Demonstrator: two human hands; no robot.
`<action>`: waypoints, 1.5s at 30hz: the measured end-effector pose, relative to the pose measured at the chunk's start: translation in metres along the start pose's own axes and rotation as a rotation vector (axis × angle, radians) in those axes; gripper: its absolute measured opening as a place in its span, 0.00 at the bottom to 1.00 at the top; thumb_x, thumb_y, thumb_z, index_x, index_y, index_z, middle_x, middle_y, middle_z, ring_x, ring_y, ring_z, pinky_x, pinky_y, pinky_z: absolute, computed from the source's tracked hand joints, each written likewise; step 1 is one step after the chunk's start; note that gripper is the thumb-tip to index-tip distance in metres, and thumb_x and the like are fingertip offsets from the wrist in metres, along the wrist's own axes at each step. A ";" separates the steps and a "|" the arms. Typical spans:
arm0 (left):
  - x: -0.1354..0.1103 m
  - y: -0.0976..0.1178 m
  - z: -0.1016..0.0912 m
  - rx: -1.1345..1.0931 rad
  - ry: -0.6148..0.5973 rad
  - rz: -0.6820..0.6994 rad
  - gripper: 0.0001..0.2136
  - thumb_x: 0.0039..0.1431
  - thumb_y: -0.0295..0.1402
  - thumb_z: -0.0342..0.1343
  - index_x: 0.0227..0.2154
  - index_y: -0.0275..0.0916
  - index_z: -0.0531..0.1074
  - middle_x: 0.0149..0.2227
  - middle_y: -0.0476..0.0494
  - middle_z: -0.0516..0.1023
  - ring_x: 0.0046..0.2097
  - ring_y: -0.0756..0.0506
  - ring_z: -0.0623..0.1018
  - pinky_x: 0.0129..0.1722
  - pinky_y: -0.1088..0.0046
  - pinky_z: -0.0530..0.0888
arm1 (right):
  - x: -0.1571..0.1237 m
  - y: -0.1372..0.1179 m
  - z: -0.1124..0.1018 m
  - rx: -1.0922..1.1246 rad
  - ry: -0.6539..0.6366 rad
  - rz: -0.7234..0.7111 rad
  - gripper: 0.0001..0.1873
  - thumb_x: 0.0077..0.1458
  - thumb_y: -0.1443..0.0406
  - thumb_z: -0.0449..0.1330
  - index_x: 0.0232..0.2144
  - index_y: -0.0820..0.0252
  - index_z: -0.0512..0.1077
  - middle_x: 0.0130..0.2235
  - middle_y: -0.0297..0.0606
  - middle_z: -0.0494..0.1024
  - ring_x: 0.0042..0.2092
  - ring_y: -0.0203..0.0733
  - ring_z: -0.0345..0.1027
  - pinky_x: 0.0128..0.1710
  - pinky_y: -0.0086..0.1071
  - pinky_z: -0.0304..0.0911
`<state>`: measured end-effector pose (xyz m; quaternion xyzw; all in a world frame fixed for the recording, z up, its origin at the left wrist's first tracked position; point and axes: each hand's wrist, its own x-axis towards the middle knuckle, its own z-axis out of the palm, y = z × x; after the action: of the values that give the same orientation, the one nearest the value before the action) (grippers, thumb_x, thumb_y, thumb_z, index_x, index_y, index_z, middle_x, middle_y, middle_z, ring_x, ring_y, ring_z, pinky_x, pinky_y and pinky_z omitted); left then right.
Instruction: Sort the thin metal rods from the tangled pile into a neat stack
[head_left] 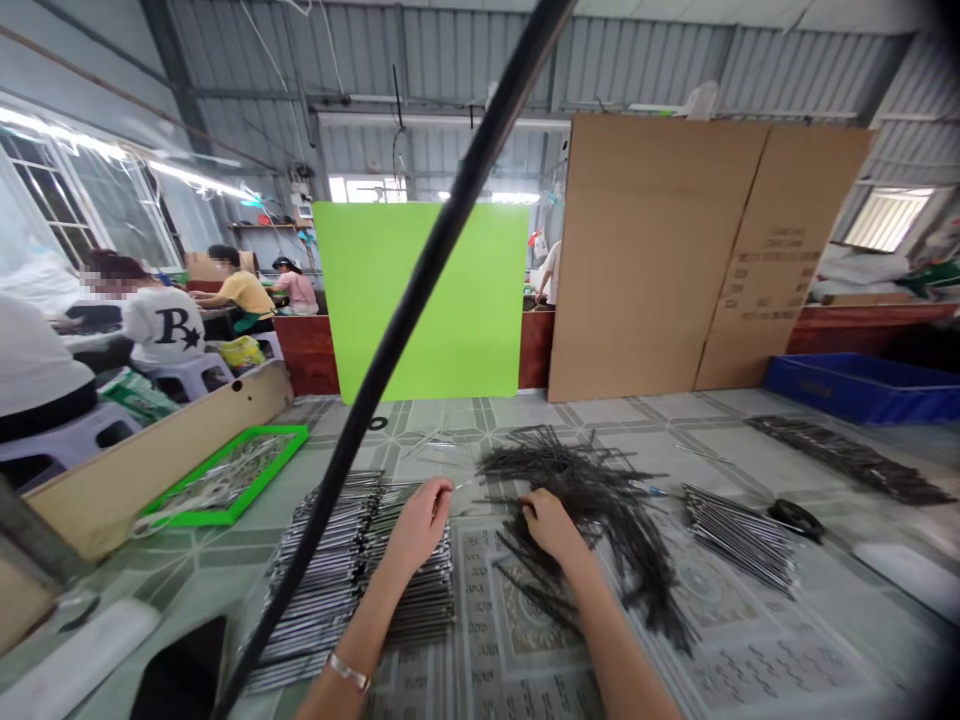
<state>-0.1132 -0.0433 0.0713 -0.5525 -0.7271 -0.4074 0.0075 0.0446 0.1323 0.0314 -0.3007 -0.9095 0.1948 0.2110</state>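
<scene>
My left hand [421,520] is closed in a pinch above the stacked rods, and a thin pale rod tip [466,484] shows at its fingertips. Under and beside it lie two rows of thin silvery rods [322,570], side by side. My right hand [551,525] rests at the left side of a loose heap of thin black strips [585,470], its fingers curled together. One dark strip [495,500] juts left from those fingers. Some black strips lie partly under my right forearm. The exact grip of both hands is small and blurred.
A green tray [262,500] of small parts lies left, near a phone [184,670]. To the right are a rod bundle [742,540], black tape [796,518], dark strips [847,455] and a blue bin [862,385]. A black bar [420,280] crosses the view. Co-workers sit at far left.
</scene>
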 end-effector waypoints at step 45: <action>-0.012 0.009 -0.018 0.288 0.003 0.185 0.08 0.59 0.29 0.42 0.35 0.39 0.67 0.35 0.44 0.73 0.39 0.45 0.71 0.41 0.67 0.66 | -0.019 -0.073 -0.042 0.197 0.017 -0.412 0.08 0.57 0.65 0.51 0.36 0.61 0.69 0.36 0.39 0.74 0.38 0.39 0.67 0.39 0.30 0.61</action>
<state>-0.1090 -0.0636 0.0835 -0.6097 -0.7240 -0.2972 0.1253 0.0461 0.0757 0.0964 -0.0882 -0.9264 0.2330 0.2823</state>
